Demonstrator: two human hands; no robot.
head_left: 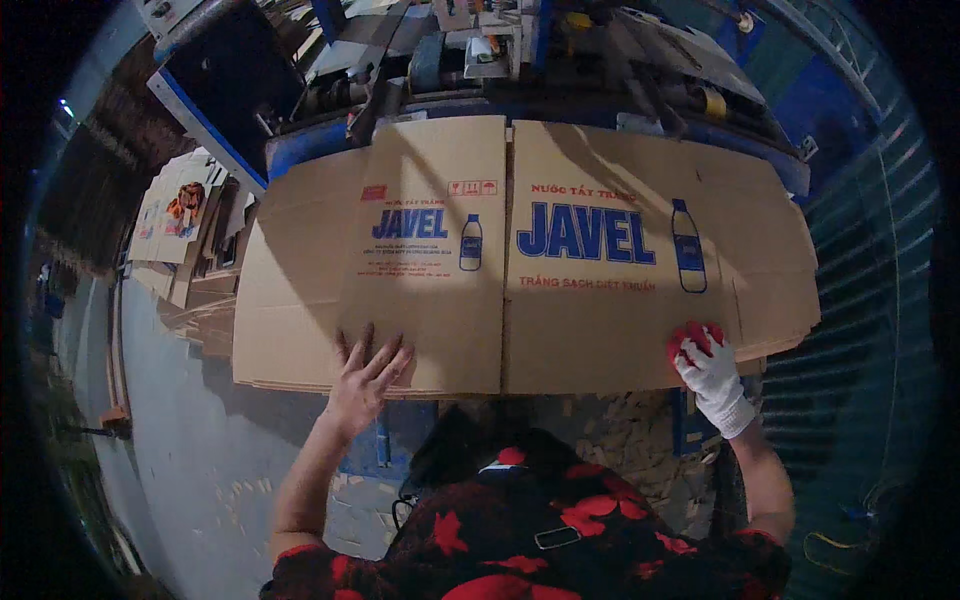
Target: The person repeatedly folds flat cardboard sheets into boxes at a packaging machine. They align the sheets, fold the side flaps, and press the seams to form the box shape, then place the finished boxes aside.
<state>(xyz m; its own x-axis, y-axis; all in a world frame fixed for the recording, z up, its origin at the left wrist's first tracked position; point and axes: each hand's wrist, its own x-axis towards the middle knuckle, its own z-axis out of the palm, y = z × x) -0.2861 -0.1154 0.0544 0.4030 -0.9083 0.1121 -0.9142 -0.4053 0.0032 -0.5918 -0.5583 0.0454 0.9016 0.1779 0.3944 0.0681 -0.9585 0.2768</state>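
A flat brown cardboard box blank (590,335) lies across in front of me on a stack of more sheets. It bears blue and red print with bottle drawings, and a dark slot runs down its middle. My bare left hand (367,372) rests on the near edge, left of the slot, with its fingers spread over the board. Near the right front edge, my right hand (708,370) wears a white glove with red around the fingertips. Its fingers are curled against the board; whether the red is glove coating or a held thing, I cannot tell.
Beyond the cardboard stands a blue machine (430,75) with rollers and metal arms. More printed cardboard (175,215) is piled at the far left. Cardboard scraps (620,440) litter the floor beneath. A green corrugated wall (870,330) runs along the right.
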